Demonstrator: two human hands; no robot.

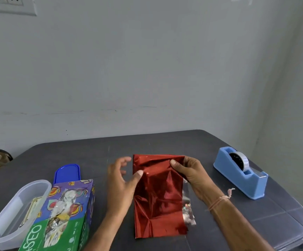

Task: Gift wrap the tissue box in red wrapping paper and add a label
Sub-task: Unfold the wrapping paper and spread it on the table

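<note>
dark grey tabletop [165,142] under a pale wall [147,69]. lower centre, right hand [190,173] pinches a top corner of the red wrapping paper [158,196]; left hand [121,178] spread, thumb touching its edge. tissue box [65,211] lower left.

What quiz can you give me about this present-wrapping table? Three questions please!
1. True or false: the tissue box is already wrapped in the red wrapping paper.
2. Fill in: the blue tape dispenser stands on the person's ___ side of the paper.
3. The right hand pinches: A the tissue box, B the paper's top corner, C the tape dispenser.
Key: 1 false; 2 right; 3 B.
</note>
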